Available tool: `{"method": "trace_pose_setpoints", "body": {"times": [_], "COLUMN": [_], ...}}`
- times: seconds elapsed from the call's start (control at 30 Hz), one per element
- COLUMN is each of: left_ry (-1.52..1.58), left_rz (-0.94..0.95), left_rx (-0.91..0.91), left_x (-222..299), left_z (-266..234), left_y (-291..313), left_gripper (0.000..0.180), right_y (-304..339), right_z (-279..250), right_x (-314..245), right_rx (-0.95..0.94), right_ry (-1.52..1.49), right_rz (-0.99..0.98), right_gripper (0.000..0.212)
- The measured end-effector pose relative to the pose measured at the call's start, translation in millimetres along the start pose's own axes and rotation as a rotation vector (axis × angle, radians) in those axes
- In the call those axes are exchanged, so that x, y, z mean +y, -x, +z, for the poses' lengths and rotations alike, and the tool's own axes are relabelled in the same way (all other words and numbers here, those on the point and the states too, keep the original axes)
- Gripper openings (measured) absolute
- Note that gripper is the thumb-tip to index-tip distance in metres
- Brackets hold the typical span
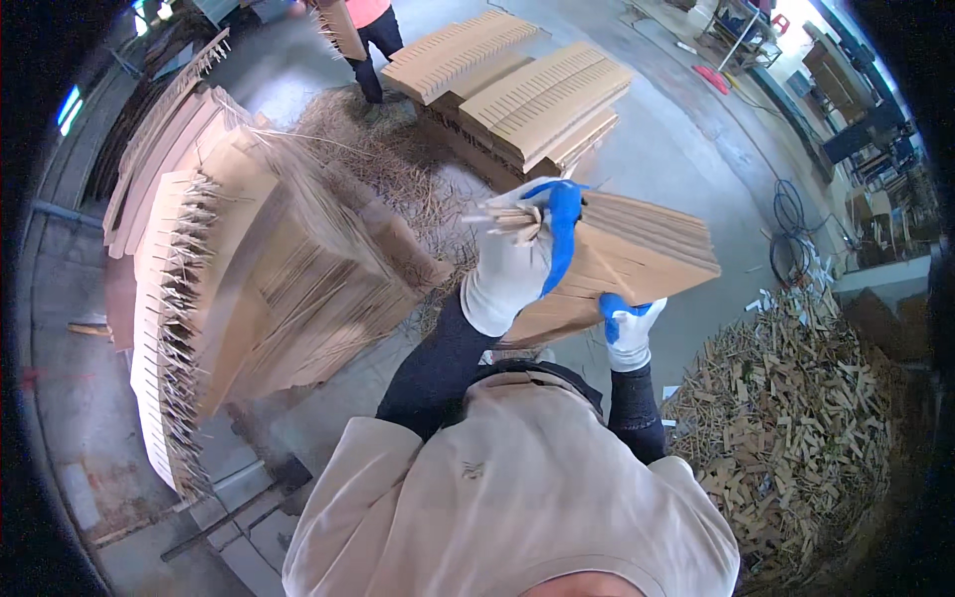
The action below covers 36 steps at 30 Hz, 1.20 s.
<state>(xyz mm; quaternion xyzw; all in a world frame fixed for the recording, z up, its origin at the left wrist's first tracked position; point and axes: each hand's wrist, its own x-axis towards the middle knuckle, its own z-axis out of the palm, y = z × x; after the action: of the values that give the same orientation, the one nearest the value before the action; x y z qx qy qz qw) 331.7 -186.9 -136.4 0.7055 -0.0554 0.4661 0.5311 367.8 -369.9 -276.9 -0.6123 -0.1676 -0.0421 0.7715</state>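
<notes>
Both my hands wear white gloves with blue coating. A bunch of thin cardboard strips (512, 221) sticks out of my left hand (527, 254), which is closed round it at the upper left corner of a stack of brown cardboard sheets (637, 261). That stack is tilted in front of my body, its layered edge along the top. Lower down, my right hand (629, 330) grips the stack's near edge with the blue thumb side showing; the rest of its fingers are partly hidden.
Slotted cardboard stacks (542, 95) stand ahead. Leaning cardboard sheets (308, 298) with frayed strips fill the left. Loose strips (398, 164) litter the floor between. A heap of cardboard scraps (796, 428) lies at right, near a coiled blue hose (791, 209). Another person (378, 40) stands at the far side holding cardboard.
</notes>
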Motion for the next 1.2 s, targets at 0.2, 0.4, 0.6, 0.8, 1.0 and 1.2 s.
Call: {"method": "trace_pose_setpoints", "body": {"times": [0.2,0.4,0.6,0.8,1.0,1.2], "left_ry": [-0.085,0.388,0.473,1.155,0.261,0.204], "left_rz": [-0.167,-0.527,-0.58,-0.651,-0.558,-0.51], "left_rx": [-0.083,0.409,0.486,0.473,-0.002,-0.295], "left_x": [10.8,-9.2,-28.0,-85.6,-38.0,-43.5], "left_z": [8.8,35.6,46.8,-28.0,-0.5,19.1], "left_y": [3.1,4.5,11.5,20.5,50.4,68.5], "left_gripper": [0.015,0.019,0.02,0.025,0.048,0.08], "right_y": [-8.5,-1.5,-0.5,-29.8,-47.5,-49.4], "right_z": [-19.2,-19.6,-41.0,-78.8,-70.3,-57.2], "right_x": [-11.4,-14.7,-1.0,-12.8,-5.7,-15.6], "right_rx": [-0.102,0.054,0.086,0.135,0.088,0.055], "right_ry": [0.117,-0.036,0.094,0.111,0.065,0.064], "right_rz": [0.002,0.053,0.014,0.128,0.004,0.083], "right_gripper": [0.073,0.062,0.062,0.05,0.056,0.049]}}
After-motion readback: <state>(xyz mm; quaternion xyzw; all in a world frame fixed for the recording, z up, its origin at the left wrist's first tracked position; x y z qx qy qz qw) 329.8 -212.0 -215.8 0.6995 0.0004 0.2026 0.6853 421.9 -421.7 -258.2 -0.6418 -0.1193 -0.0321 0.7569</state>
